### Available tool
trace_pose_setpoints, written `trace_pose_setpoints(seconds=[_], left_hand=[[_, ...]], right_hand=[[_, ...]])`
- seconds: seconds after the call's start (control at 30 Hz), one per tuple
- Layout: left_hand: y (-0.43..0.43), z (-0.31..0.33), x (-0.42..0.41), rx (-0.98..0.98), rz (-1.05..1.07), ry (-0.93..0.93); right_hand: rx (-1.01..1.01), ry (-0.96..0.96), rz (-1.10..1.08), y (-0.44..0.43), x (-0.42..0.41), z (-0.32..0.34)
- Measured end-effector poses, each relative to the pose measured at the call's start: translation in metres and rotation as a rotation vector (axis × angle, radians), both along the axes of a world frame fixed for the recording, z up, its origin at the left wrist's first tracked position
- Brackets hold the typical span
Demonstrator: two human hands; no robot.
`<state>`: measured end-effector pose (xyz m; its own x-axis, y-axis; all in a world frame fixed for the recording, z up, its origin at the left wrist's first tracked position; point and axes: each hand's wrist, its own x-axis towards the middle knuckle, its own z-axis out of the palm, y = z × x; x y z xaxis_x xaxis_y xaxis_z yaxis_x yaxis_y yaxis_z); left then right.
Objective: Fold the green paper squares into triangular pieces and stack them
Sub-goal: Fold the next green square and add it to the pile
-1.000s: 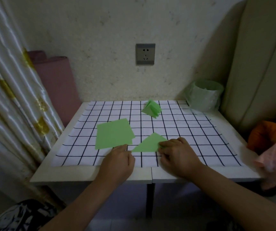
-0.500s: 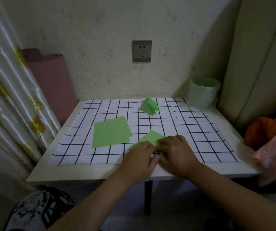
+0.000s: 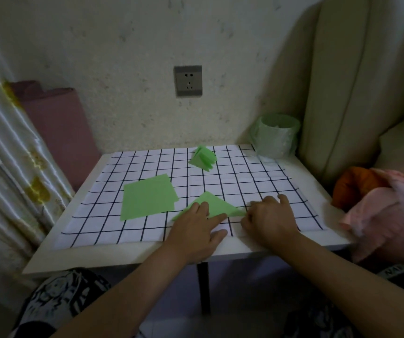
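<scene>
Touching one triangle (image 3: 212,203): left hand (image 3: 196,229), right hand (image 3: 270,220); one stack (image 3: 203,158) beyond.

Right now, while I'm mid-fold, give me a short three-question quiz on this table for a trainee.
1. True or false: the left hand presses straight fingers on the folded triangle.
2. Which lies farthest from the person? A: the flat green squares. B: the pile of finished triangles. C: the folded triangle.
3. What stands at the far right corner of the table?

Key: 1 true. 2 B. 3 a green-lined bin.
</scene>
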<state>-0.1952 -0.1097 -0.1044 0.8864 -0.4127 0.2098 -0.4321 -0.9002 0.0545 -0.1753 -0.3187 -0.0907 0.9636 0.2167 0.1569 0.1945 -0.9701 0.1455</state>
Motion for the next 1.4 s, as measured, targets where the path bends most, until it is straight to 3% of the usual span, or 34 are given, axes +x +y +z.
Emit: trace_pose_setpoints(seconds=[0.3,0.43,0.53,0.7,0.77,0.9,1.07,1.13,1.2,1.3,1.4], left_hand=[[-0.004,0.001,0.001,-0.018,0.023,0.006],[-0.005,0.000,0.002,-0.058,0.010,-0.014],[-0.002,-0.003,0.004,-0.102,0.001,0.004],[0.018,-0.002,0.026,-0.271,-0.024,0.092],[0.025,-0.001,0.034,-0.317,-0.054,0.125],[0.027,0.002,0.044,-0.330,-0.083,0.156],[0.020,0.013,0.048,-0.201,-0.100,0.011],[0.017,0.020,0.051,-0.322,-0.038,-0.024],[0.014,0.031,0.056,-0.621,0.125,0.042],[0.017,0.044,0.065,-1.149,0.355,0.282],[0.029,0.049,0.070,-1.466,0.446,0.531]], right_hand=[[0.069,-0.060,-0.026,0.004,-0.006,0.001],[0.230,-0.152,0.293,0.007,0.003,-0.009],[0.319,0.052,0.400,0.020,0.006,-0.012],[0.364,0.136,0.445,0.015,0.036,-0.010],[0.286,0.151,0.501,0.012,0.045,-0.006],[0.050,0.014,0.632,0.016,0.051,-0.002],[0.152,-0.190,0.650,0.025,0.055,0.007],[0.229,-0.253,0.619,0.028,0.059,0.017],[0.297,-0.330,0.542,0.030,0.062,0.029],[0.359,-0.441,0.465,0.034,0.065,0.044],[0.356,-0.447,0.494,0.041,0.067,0.048]])
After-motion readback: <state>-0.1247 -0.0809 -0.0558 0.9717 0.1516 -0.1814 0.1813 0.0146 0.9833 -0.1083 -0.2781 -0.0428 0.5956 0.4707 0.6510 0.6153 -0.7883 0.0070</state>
